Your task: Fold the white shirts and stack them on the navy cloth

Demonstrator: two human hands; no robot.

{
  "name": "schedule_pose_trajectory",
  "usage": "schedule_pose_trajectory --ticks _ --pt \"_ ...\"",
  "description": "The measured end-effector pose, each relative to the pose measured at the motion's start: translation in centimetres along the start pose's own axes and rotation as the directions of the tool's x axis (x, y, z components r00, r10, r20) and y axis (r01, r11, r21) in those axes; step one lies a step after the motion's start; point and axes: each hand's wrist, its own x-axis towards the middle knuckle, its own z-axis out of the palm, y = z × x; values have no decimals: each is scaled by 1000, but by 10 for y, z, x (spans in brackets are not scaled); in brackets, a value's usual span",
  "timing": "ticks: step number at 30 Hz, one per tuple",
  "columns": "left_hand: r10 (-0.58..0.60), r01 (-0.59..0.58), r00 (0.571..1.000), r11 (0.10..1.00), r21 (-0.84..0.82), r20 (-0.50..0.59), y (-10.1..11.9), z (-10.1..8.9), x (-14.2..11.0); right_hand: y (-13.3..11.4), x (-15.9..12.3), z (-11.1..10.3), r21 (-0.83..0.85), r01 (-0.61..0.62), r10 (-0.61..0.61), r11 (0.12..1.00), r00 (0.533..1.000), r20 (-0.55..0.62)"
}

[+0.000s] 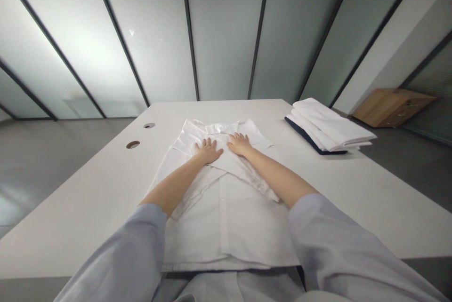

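A white button-up shirt (201, 241) lies spread on the table, its collar at the far end and its hem at the near edge. Its sleeves are folded inward across the front. My left hand (209, 151) rests flat on the upper left of the shirt, fingers spread. On the upper right, near the collar, my right hand (239, 144) presses down with its fingers stretched out. Both palms touch the fabric and neither hand grips anything. My forearms hide parts of the folded sleeves.
The white table (88, 208) has two round holes on its left side. At the right edge sits a stack of folded white cloth (328, 123) with a dark item (307, 138) beneath. A wooden cabinet (391, 107) stands beyond, and frosted glass panels (226, 34) rise behind the table.
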Motion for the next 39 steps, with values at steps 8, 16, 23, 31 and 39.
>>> schedule_pose_trajectory --ticks 8,16,23,31,39 --pt "44 -43 997 999 11 -66 -14 -8 11 5 -24 13 22 -67 64 998 991 117" --pt "-48 48 998 999 1 47 7 -6 -15 25 6 3 39 -57 54 998 995 81" --pt "-36 36 999 999 -4 40 -5 -6 9 14 -13 1 63 -49 45 997 997 64" --pt "87 -82 995 993 89 -49 -11 -8 -3 16 -40 10 -9 -27 28 1000 996 90" --pt "-39 38 999 993 108 7 -14 -4 -32 24 -24 -3 -97 55 -61 994 997 -53"
